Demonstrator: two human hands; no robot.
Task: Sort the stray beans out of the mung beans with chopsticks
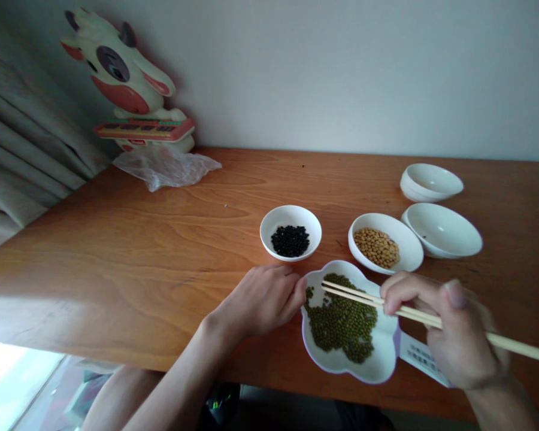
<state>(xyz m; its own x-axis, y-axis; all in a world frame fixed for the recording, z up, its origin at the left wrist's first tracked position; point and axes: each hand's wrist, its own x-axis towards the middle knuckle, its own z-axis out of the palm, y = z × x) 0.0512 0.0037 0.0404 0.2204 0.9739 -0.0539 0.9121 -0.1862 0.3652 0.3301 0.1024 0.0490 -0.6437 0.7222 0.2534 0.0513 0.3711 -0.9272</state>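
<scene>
My right hand (449, 335) is closed on a pair of wooden chopsticks (368, 297). Their tips hang over the green beans (341, 323) in a white flower-shaped dish (377, 365) near the table's front edge. My left hand (263, 299) rests on the table with its fingers curled, touching the dish's left rim. Behind the dish stand a small white bowl of black beans (290, 239) and a white bowl of yellow soybeans (377, 246).
Two more white bowls (442, 230) (431, 181) stand at the back right. A paper slip (424, 358) lies under my right hand. A cow-shaped toy (126, 78) and crumpled clear plastic (166, 167) sit at the back left by the wall. A curtain hangs at the left.
</scene>
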